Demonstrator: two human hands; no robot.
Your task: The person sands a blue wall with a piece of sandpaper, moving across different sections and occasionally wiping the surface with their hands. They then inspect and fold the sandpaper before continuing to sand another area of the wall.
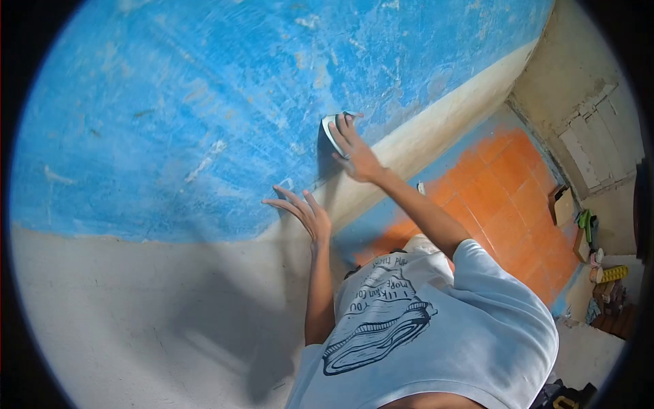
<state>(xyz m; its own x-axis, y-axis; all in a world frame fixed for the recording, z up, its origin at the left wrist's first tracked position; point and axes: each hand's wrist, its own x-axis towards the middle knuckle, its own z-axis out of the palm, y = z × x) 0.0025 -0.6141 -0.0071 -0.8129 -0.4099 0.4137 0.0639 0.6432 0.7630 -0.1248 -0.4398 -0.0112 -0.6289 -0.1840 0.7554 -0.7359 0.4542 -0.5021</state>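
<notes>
Step in hand, seemingly: rubbing the blue wall (pixel 225 116). The right hand (pixel 360 158) grips a pale pad (pixel 328 129) against it; the left hand (pixel 313 219) — splayed, empty — is near the wall, contact uncertain. Next move appears to call for even, flat pressure.

Orange floor (pixel 504 191): showing tile lines
Green item (pixel 585 219): lying near the beige wall (pixel 558 61)
Yellow item (pixel 614 274): lying near brown clutter (pixel 611 300)
</notes>
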